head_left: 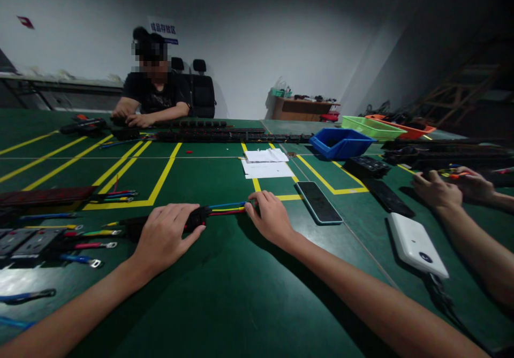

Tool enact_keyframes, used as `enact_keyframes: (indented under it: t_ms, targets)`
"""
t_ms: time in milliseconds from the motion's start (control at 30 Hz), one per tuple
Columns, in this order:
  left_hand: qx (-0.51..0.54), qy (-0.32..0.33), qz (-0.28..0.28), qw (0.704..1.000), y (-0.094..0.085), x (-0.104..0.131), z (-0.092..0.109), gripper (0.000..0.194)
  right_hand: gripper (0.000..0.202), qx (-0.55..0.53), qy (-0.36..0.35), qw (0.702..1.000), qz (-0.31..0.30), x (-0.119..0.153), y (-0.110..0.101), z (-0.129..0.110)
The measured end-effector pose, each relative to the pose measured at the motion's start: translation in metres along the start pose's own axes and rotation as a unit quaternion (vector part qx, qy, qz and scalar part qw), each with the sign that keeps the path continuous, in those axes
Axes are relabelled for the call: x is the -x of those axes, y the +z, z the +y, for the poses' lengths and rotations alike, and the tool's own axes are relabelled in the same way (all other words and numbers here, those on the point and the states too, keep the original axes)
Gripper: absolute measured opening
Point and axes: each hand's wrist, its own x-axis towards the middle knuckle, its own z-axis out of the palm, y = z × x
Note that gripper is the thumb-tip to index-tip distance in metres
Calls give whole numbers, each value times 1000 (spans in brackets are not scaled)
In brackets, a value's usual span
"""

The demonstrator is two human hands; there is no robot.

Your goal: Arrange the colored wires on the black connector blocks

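Observation:
My left hand [166,235] lies over a black block [196,218], its fingers on the far side and its thumb at the near side; it looks like a small power socket piece, partly covered by the hand. Blue, yellow and red wires [227,208] run from its right end to my right hand [271,219]. The fingertips of that hand are pinched around the wire ends, which are hidden. Left of my left hand lie grey-black socket strips [36,243] and wires with metal ring terminals [94,263].
Right of my right hand lie a phone [319,203] and a white power bank [417,245] with a cable. A co-worker's hands [441,189] work at the right; another person [156,90] sits across. Blue bin [341,144], green basket [373,128] and paper [267,169] stand or lie farther back.

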Motion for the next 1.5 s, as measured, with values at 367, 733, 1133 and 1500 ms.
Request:
enact_keyframes:
  t_ms: [367, 733, 1133, 1500]
  targets:
    - [-6, 8, 1, 1000, 2, 0, -1, 42, 27, 13, -24, 999, -27, 2, -2, -1]
    - [-11, 12, 2, 1000, 1, 1, 0, 43, 24, -70, -77, 994, 27, 4, -7, -2]
    - [-13, 17, 6, 1000, 2, 1, 0, 42, 17, -63, -50, 997, 7, 2, -1, 3]
    - [-7, 15, 1, 1000, 2, 2, 0, 43, 14, -70, -14, 996, 51, 3, 0, 4]
